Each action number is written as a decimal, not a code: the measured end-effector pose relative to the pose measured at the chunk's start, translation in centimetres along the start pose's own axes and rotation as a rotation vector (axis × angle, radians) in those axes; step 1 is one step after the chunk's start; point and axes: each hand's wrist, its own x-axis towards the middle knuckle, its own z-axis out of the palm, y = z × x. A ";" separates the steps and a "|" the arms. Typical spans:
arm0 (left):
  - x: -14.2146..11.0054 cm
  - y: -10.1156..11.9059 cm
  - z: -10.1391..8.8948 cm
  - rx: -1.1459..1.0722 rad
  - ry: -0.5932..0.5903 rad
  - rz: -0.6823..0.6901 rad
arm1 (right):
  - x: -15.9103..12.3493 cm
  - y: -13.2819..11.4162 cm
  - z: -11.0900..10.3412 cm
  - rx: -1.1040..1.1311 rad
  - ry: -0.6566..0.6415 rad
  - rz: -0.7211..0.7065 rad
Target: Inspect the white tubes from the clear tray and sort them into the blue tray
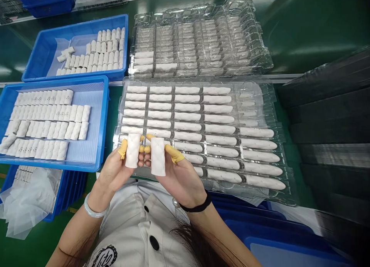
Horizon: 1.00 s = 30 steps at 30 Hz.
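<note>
My left hand (pixel 117 170) holds a short white dimpled cylinder (pixel 133 150) upright between its thumb and fingertips. My right hand (pixel 176 178) grips a matching cylinder (pixel 158 156) the same way. The two cylinders stand close together, a small gap between them, and yellow finger cots cover several of my fingers. Both hands are above the near edge of a transparent plastic blister tray (pixel 199 81), which holds rows of long white dimpled rods (pixel 219 145). My fingers hide the tray's near left corner.
A second transparent tray (pixel 190 16) lies beyond the first. To the left, two blue crates (pixel 58 80) hold rows of short white cylinders. Stacked blue crates (pixel 69 193) and a plastic bag (pixel 26 197) lie lower left, dark stacked trays (pixel 326 120) right, on a green bench (pixel 303 27).
</note>
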 end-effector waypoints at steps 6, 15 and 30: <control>-0.2 0.0 0.1 0.004 0.005 -0.002 | 0.0 0.0 0.2 -0.004 -0.024 -0.029; 0.1 0.0 -0.1 0.375 0.166 0.290 | -0.2 0.9 -0.8 -0.148 -0.090 -0.050; -0.6 -0.1 0.4 0.374 0.021 0.208 | 0.1 0.8 -0.8 -0.027 -0.095 0.027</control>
